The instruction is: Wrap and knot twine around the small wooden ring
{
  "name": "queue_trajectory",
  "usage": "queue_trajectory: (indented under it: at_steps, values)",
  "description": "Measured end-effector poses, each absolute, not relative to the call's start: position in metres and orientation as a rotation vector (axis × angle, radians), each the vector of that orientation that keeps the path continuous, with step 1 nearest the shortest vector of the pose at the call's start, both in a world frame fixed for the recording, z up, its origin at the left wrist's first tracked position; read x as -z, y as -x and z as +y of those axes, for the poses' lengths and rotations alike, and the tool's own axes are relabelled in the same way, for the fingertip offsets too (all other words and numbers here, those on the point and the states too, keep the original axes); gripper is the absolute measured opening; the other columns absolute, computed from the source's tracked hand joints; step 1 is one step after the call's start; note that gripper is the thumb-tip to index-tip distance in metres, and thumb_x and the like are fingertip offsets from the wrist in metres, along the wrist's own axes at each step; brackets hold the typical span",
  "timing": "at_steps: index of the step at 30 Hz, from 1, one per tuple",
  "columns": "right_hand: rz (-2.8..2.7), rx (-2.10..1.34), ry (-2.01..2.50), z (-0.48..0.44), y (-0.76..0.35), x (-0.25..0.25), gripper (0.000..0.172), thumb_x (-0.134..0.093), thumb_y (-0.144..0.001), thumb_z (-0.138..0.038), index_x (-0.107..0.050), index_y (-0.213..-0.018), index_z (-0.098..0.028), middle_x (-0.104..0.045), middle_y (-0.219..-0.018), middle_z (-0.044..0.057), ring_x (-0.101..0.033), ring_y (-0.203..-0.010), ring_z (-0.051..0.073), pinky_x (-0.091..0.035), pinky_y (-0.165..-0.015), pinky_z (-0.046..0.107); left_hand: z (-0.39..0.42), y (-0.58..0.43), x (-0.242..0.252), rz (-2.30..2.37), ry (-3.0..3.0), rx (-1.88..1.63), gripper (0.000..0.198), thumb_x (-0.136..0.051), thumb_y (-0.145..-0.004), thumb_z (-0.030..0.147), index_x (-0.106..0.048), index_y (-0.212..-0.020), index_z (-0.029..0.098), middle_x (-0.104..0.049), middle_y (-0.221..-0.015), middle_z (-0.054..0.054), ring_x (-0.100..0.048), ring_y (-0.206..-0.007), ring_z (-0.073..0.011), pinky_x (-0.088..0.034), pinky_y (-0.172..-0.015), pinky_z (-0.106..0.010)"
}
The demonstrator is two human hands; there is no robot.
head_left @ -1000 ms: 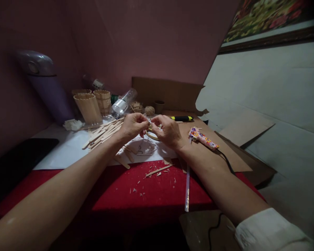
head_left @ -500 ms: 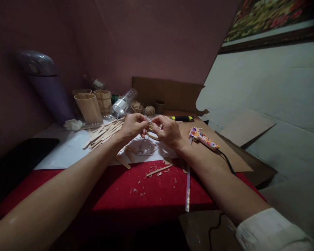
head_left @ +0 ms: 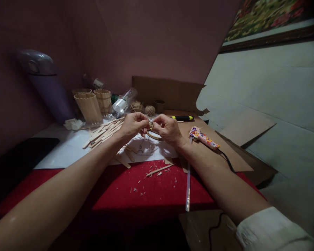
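Both hands meet over the white paper [head_left: 52, 157], at a small ring that looks like an embroidery hoop [head_left: 154, 136] with a brass-coloured fitting on its upper edge. My left hand [head_left: 135, 125] is closed, its fingertips pinched at the left side of the fitting. From the right, my right hand [head_left: 169, 129] pinches the same spot, its thumb and forefinger pressed together. The fingers hide much of the fitting and part of the hoop. Just left of my left hand lies a heap of wooden craft sticks [head_left: 103, 134].
A flowered glue gun [head_left: 204, 138] with a cord rests on cardboard at right, near a black-and-yellow cutter [head_left: 183, 118]. Stick-built cups [head_left: 87, 107], a plastic bottle [head_left: 122, 104] and twine balls [head_left: 150, 110] stand behind. A clear glue stick [head_left: 188, 190] overhangs the red cloth [head_left: 107, 191].
My fingers have shifted very slightly at the hoop's fitting. Everything else looks the same.
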State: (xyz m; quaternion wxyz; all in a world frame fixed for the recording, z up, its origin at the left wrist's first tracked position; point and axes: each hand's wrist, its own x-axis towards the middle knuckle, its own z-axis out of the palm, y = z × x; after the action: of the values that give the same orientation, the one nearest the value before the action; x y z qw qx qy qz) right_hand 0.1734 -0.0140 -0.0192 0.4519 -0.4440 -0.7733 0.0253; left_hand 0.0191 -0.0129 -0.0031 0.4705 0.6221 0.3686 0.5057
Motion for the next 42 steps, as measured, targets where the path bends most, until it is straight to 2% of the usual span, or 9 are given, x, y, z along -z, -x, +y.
queue_trajectory:
  at_steps: [4,11,23,26,31,34,39,42]
  values:
    - [-1.887,-0.161,1.087,-0.0124,-0.1746,0.02,0.012,-0.054,-0.078,-0.026,-0.063,-0.077,-0.017,-0.066,-0.072,0.001,-0.057,-0.063,0.012,-0.04,-0.059,0.023,-0.0109,-0.0168,0.0031,0.858,-1.519,-1.265,0.01,-0.058,-0.068,0.01,-0.058,-0.077,0.011,-0.062,-0.055,0.0,-0.054,-0.038,-0.0106,-0.045,-0.036,-0.022]
    - [-1.828,-0.437,0.995,-0.0085,-0.1753,0.0252,0.016,-0.053,-0.081,-0.031,-0.06,-0.081,-0.017,-0.067,-0.072,0.002,-0.061,-0.064,0.014,-0.046,-0.061,0.026,-0.0151,-0.0185,0.0011,0.893,-1.568,-1.201,0.001,-0.06,-0.069,0.01,-0.061,-0.068,0.009,-0.061,-0.053,-0.002,-0.053,-0.039,-0.0089,-0.045,-0.037,-0.021]
    - [-1.751,-0.6,0.93,-0.0086,-0.1713,0.0243,0.015,-0.054,-0.081,-0.029,-0.058,-0.079,-0.015,-0.063,-0.067,0.002,-0.063,-0.062,0.013,-0.048,-0.061,0.025,-0.0119,-0.016,0.0042,0.828,-1.523,-1.201,0.01,-0.061,-0.072,0.018,-0.058,-0.067,0.01,-0.061,-0.056,-0.002,-0.053,-0.04,-0.0092,-0.045,-0.037,-0.022]
    - [-1.777,-0.554,0.939,-0.0088,-0.1716,0.0257,0.014,-0.054,-0.081,-0.03,-0.057,-0.081,-0.016,-0.064,-0.072,0.002,-0.063,-0.064,0.013,-0.047,-0.059,0.024,-0.0119,-0.0158,0.0045,0.823,-1.535,-1.186,0.011,-0.06,-0.073,0.018,-0.058,-0.066,0.01,-0.061,-0.057,-0.003,-0.053,-0.041,-0.0093,-0.044,-0.037,-0.022]
    - [-1.878,-0.231,1.019,-0.0131,-0.1736,0.0233,0.016,-0.055,-0.081,-0.032,-0.058,-0.089,-0.018,-0.064,-0.07,0.0,-0.058,-0.06,0.012,-0.041,-0.056,0.023,-0.012,-0.0155,0.0056,0.819,-1.549,-1.17,0.01,-0.059,-0.074,0.018,-0.059,-0.067,0.01,-0.061,-0.055,-0.002,-0.053,-0.04,-0.0093,-0.044,-0.037,-0.022]
    - [-1.935,-0.118,1.043,-0.0156,-0.1746,0.0201,0.013,-0.054,-0.081,-0.029,-0.06,-0.085,-0.019,-0.065,-0.072,0.0,-0.057,-0.062,0.012,-0.039,-0.057,0.023,-0.0125,-0.0162,0.0055,0.838,-1.547,-1.153,0.009,-0.061,-0.072,0.016,-0.058,-0.067,0.01,-0.06,-0.053,-0.002,-0.052,-0.039,-0.0088,-0.044,-0.037,-0.021]
    - [-1.913,-0.095,1.07,-0.0161,-0.1745,0.0179,0.012,-0.053,-0.079,-0.028,-0.061,-0.079,-0.018,-0.066,-0.073,0.001,-0.058,-0.065,0.013,-0.039,-0.059,0.023,-0.0127,-0.0161,0.0046,0.797,-1.518,-1.181,0.01,-0.062,-0.072,0.018,-0.056,-0.076,0.012,-0.061,-0.055,-0.001,-0.055,-0.041,-0.0102,-0.045,-0.038,-0.022]
    - [-1.878,-0.127,1.096,-0.0146,-0.1741,0.019,0.013,-0.054,-0.079,-0.027,-0.061,-0.079,-0.017,-0.065,-0.071,0.001,-0.058,-0.064,0.013,-0.04,-0.06,0.024,-0.0118,-0.015,0.0047,0.751,-1.546,-1.171,0.013,-0.066,-0.068,0.017,-0.057,-0.075,0.011,-0.061,-0.055,-0.001,-0.056,-0.043,-0.0108,-0.046,-0.041,-0.023]
